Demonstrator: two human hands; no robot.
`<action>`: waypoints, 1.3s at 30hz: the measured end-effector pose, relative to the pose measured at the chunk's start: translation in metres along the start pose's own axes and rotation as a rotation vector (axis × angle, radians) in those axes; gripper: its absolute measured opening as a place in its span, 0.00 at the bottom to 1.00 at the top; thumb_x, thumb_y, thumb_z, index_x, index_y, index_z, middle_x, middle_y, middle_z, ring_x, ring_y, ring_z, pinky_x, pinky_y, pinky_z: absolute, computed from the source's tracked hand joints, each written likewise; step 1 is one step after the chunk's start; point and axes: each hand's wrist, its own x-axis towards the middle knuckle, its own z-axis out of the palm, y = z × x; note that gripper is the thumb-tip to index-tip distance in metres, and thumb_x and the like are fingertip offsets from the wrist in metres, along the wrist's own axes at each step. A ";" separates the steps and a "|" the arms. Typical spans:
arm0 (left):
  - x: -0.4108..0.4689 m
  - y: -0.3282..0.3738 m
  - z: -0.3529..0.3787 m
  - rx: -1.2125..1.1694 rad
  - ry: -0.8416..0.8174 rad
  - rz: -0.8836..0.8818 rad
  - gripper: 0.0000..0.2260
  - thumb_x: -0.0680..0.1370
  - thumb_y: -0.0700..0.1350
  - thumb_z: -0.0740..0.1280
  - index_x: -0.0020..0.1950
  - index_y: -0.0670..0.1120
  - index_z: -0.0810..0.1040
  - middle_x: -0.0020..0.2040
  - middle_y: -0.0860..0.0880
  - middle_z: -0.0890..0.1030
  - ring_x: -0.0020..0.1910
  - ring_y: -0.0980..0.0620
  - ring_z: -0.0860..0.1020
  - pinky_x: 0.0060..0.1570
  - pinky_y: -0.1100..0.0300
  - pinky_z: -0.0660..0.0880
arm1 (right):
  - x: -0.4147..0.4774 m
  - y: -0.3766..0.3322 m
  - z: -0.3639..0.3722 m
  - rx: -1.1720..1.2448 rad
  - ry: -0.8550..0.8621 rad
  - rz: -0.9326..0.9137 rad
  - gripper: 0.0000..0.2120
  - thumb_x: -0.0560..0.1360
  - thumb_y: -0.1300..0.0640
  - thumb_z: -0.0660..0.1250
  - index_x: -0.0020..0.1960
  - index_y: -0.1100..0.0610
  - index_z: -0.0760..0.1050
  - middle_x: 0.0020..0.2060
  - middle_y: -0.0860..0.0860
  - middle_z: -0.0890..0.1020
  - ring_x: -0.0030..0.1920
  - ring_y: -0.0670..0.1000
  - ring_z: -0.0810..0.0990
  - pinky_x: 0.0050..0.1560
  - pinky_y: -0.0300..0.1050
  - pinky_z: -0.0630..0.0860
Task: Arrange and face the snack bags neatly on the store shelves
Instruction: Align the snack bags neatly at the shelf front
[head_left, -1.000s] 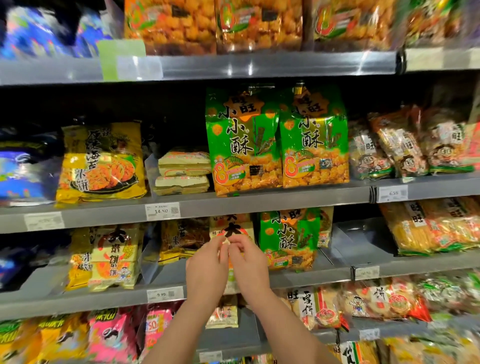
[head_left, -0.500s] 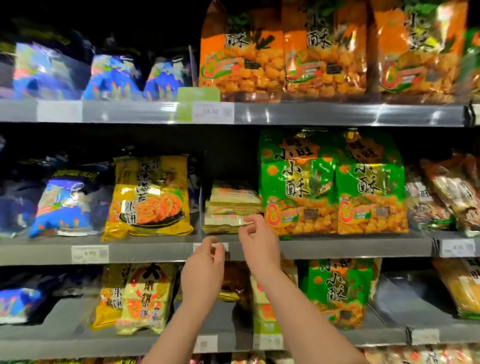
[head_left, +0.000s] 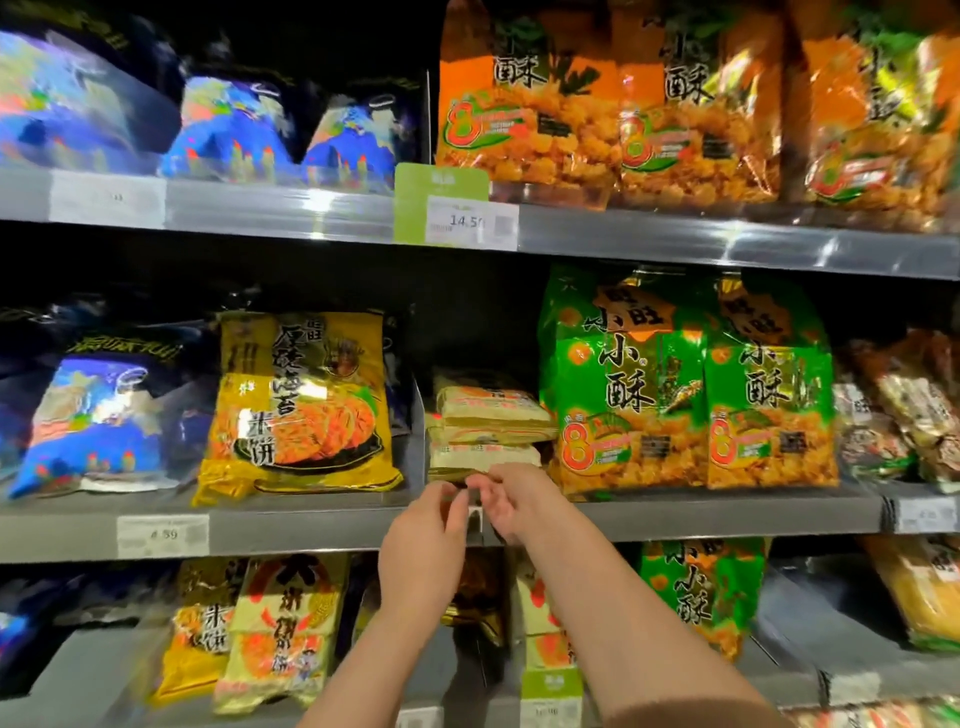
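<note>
Reaching at the middle shelf: both hands meet at the front edge of the flat-lying pale bags, stacked between the yellow bag and green bags. Left hand and right hand have fingers curled narrow, pinching the lowest bag's crimped seam (contact partly hidden). Upright neighbours look faced; this stack is not. Glossy, crinkly film throughout.

The upper price tag reads 14.5; green bags read 小小酥 and a large 8.
</note>
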 end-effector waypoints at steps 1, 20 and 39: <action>0.000 0.000 0.001 -0.005 -0.003 0.003 0.10 0.79 0.53 0.58 0.50 0.50 0.76 0.38 0.53 0.78 0.37 0.52 0.75 0.33 0.57 0.66 | 0.001 -0.001 -0.001 -0.002 0.023 0.010 0.10 0.81 0.61 0.55 0.54 0.65 0.72 0.17 0.56 0.77 0.12 0.44 0.69 0.14 0.30 0.66; 0.002 0.024 -0.037 -0.615 -0.115 -0.394 0.45 0.60 0.79 0.54 0.72 0.59 0.56 0.70 0.45 0.67 0.64 0.38 0.71 0.60 0.41 0.72 | -0.052 0.044 -0.029 -0.255 0.179 -0.437 0.13 0.75 0.63 0.60 0.33 0.62 0.74 0.16 0.49 0.72 0.15 0.45 0.65 0.19 0.37 0.65; 0.006 0.066 -0.045 -0.779 -0.441 -0.678 0.44 0.62 0.60 0.75 0.72 0.51 0.60 0.57 0.43 0.77 0.49 0.44 0.79 0.33 0.51 0.79 | -0.087 0.080 -0.083 -0.295 0.032 -0.554 0.17 0.73 0.64 0.61 0.26 0.60 0.71 0.17 0.47 0.71 0.19 0.41 0.67 0.29 0.39 0.64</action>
